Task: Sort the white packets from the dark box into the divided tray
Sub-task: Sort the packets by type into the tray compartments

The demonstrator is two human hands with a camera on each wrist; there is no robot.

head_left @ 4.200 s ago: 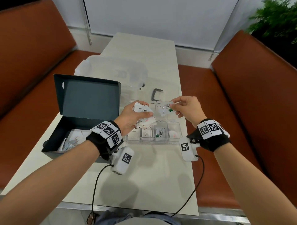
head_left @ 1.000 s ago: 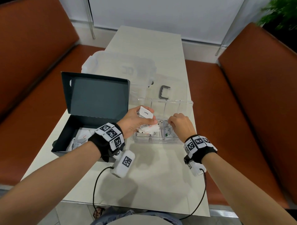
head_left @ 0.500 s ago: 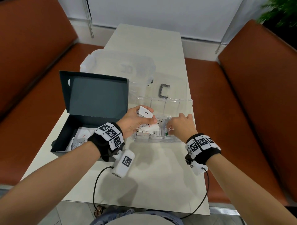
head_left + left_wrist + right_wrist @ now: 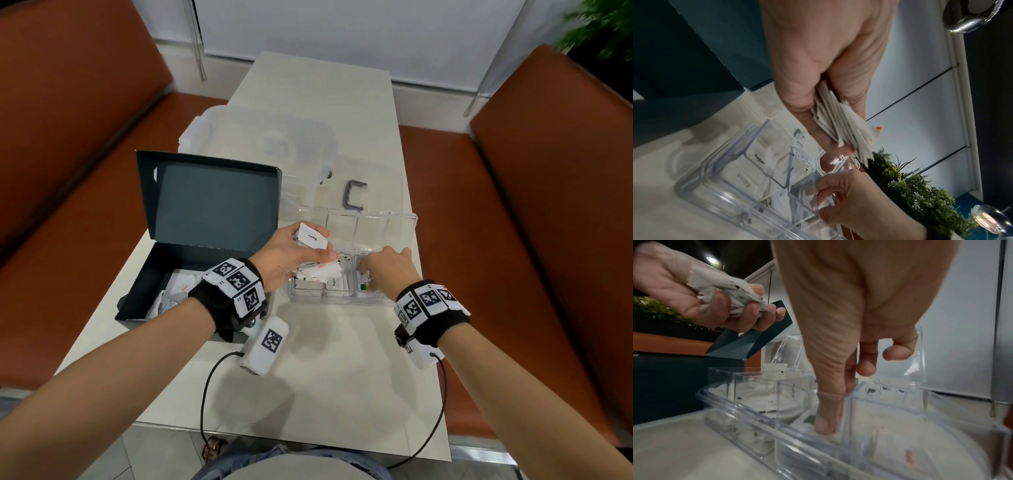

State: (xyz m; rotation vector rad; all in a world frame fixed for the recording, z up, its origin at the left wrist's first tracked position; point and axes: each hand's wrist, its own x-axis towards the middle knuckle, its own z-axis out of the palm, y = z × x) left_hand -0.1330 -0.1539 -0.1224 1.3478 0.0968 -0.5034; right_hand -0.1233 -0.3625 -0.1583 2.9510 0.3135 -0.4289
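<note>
— What's at the far left on your feed?

— I see the dark box [image 4: 191, 260] lying open on the counter [image 4: 318, 373], lid standing up. A few white packets [image 4: 178, 287] lie loose in its base.

— And the left hand?

— My left hand [image 4: 284, 260] hovers just right of the box, over the left end of the divided tray [image 4: 342, 301]. Its fingers are curled tight around a fanned bundle of packets [image 4: 840, 123]; one on top reads "Pepper" in the head view.

— What's in the tray?

— It's clear plastic, its hinged lid [image 4: 356, 229] propped open behind. Packets already lie in the left-hand compartments; one label reads "Sugar" [image 4: 759, 159] in the left wrist view.

— The right hand?

— My right hand [image 4: 387, 270] reaches down into a compartment towards the right of the tray. In the right wrist view the thumb and forefinger point straight down, tips pressed onto a packet at the bottom, while the other fingers curl loosely above the rim. It seems to grip nothing.

— Anything beyond?

— A grey handle [image 4: 352, 197] and a frosted container [image 4: 260, 144] sit farther back.
</note>
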